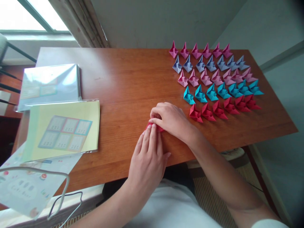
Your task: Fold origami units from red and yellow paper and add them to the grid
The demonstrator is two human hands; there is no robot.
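A small piece of folded red paper (pixel 160 129) lies on the wooden table (pixel 123 82), mostly covered by my hands. My left hand (pixel 148 158) lies over it palm down, its fingers stretched out and pressing on the paper. At the paper's far edge, my right hand (pixel 173 121) has curled fingers, with thumb and forefinger pinched on it. Closest to my right hand is a row of red origami figures (pixel 218 110) with pointed tips. Behind them stand turquoise (pixel 211 92), pink (pixel 206 77), lavender (pixel 211 64) and magenta origami figures (pixel 196 51), each colour in its own row.
At the left lie a yellow paper pack (pixel 64 131) in clear plastic and a shiny wrapped pack (pixel 49 84). A printed sheet (pixel 26 190) and a white cable (pixel 67 182) hang over the near left edge. A wall and curtain (pixel 89 22) border the far side.
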